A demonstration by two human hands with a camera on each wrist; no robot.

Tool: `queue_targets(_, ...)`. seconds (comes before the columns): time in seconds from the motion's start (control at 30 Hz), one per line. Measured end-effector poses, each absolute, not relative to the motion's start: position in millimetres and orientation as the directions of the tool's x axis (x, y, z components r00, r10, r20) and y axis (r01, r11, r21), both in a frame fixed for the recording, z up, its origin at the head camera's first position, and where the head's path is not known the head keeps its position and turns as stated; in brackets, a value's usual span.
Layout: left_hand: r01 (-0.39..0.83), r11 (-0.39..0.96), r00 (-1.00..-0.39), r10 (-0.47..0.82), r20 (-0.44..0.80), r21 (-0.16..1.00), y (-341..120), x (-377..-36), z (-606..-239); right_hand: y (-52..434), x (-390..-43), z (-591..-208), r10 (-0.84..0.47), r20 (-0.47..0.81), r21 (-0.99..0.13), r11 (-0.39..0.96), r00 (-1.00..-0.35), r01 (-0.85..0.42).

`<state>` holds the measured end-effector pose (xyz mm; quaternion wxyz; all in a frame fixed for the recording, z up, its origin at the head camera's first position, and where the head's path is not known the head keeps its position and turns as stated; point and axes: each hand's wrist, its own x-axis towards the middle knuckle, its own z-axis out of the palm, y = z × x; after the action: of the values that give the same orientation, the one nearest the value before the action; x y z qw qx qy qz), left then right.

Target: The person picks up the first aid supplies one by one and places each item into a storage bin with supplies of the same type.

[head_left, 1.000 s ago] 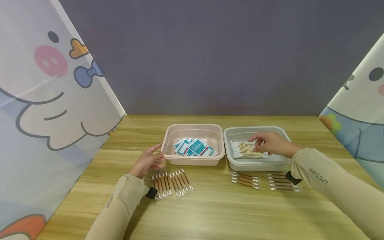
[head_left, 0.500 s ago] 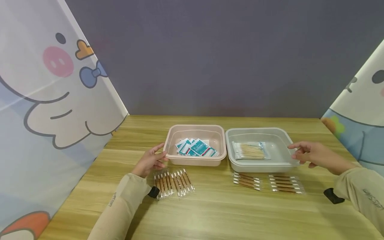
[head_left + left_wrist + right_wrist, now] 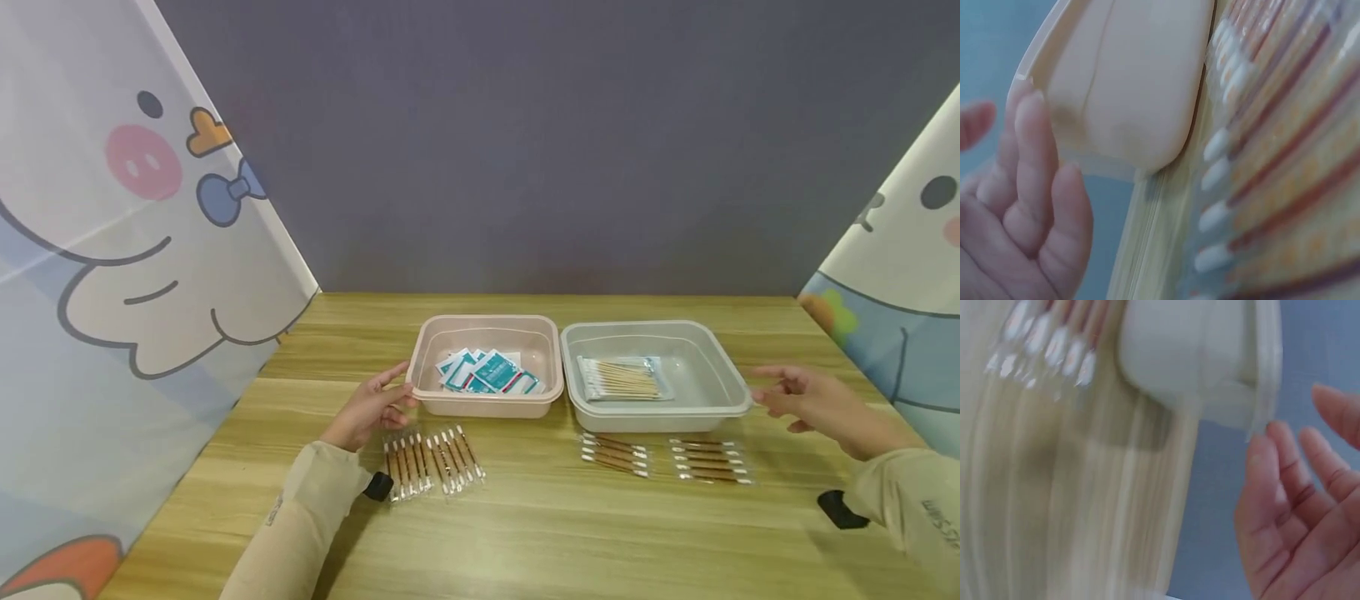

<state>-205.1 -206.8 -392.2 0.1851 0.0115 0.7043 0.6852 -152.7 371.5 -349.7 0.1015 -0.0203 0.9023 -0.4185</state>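
My left hand [image 3: 372, 406] rests with relaxed fingers against the left front corner of a pink tub [image 3: 487, 406] that holds several teal sachets [image 3: 489, 372]. The left wrist view shows the fingers [image 3: 1029, 187] lying along that tub's corner [image 3: 1129, 81]. My right hand [image 3: 808, 402] hovers open just right of a grey tub [image 3: 654, 414] and holds nothing. In the right wrist view its fingertips [image 3: 1272, 462] are close to the tub's rim [image 3: 1260, 375]. A clear pack of wooden cotton swabs [image 3: 622, 379] lies inside the grey tub.
Strips of brown-stemmed swabs in clear wrap lie on the wooden table [image 3: 525, 533]: one group [image 3: 431, 454] before the pink tub, two more strips [image 3: 615, 452] [image 3: 708, 461] before the grey one. Cartoon-printed screens [image 3: 112, 292] stand at both sides, with a grey wall behind.
My right hand has drawn out of the grey tub, away from the swab pack, and moved right past the tub's rim. The left hand has stayed at the pink tub.
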Motion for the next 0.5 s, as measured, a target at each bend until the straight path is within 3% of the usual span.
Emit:
queue_targets(0.27, -0.215, 0.045, -0.92, 0.327, -0.217, 0.976, -222.1, -194.7, -395.3, 371.0, -153.9, -362.6, -0.112, -0.292, -0.781, 0.601, -0.95, 0.169)
queue_targets(0.5, -0.24, 0.072, -0.926, 0.282, -0.25, 0.968, -230.2, -184.0, -392.3, 372.5, -153.9, -369.4, -0.199, -0.303, -0.942, 0.212, -0.932, 0.26)
